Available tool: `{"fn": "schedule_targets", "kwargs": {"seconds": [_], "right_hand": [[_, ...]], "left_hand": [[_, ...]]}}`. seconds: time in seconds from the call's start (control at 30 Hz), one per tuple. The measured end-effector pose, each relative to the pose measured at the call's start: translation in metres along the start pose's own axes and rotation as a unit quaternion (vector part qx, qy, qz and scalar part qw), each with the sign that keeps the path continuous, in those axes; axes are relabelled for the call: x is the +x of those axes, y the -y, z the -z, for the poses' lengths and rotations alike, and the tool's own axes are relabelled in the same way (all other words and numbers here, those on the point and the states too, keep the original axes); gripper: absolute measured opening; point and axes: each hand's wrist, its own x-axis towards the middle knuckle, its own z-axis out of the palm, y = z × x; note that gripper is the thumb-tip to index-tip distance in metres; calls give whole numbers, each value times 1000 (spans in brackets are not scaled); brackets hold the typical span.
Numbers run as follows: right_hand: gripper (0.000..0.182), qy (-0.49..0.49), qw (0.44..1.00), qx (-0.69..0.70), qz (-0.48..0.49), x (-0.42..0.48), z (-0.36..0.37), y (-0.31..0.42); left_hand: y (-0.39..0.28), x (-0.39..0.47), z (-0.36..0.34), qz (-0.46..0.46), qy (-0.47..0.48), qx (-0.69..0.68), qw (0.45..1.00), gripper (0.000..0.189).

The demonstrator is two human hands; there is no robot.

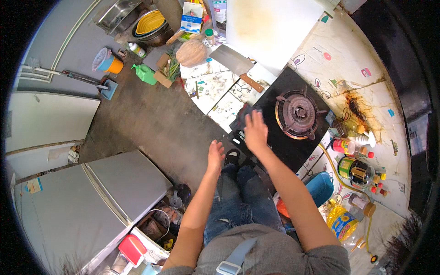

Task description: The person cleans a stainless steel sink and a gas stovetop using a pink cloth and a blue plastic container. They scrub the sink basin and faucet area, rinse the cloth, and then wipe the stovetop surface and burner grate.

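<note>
My right hand [255,130] is over the front edge of the black gas stove [292,151], its fingers on or just above a dark cloth [242,117]; whether it grips the cloth I cannot tell. To the left, my left hand [216,154] hovers over the floor in front of the stove, fingers slightly apart and holding nothing. The round burner [300,111] with its metal pan support lies right of my right hand. Beyond the stove's far left corner, a cleaver [233,60] with a wooden handle rests on the patterned counter [213,84].
A pumpkin-like squash [191,53] sits near the cleaver, beside a large white board [271,27]. Sauce bottles [357,170], an oil bottle [342,223] and a blue basket [319,189] stand along the right counter. A yellow gas hose [338,175] runs there. A refrigerator [86,199] stands at left.
</note>
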Motion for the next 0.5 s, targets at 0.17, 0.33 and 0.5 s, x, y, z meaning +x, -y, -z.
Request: {"fn": "schedule_targets", "kwargs": {"seconds": [0.17, 0.33, 0.5], "right_hand": [[42, 16, 990, 55, 125, -53, -15, 28], [38, 18, 979, 94, 182, -98, -4, -4], [37, 98, 979, 123, 132, -173, 33, -62]], "left_hand": [[1, 11, 7, -12, 10, 3, 1000, 65], [-12, 10, -19, -125, -47, 214, 968, 61], [-10, 19, -31, -181, -16, 325, 928, 61]]}}
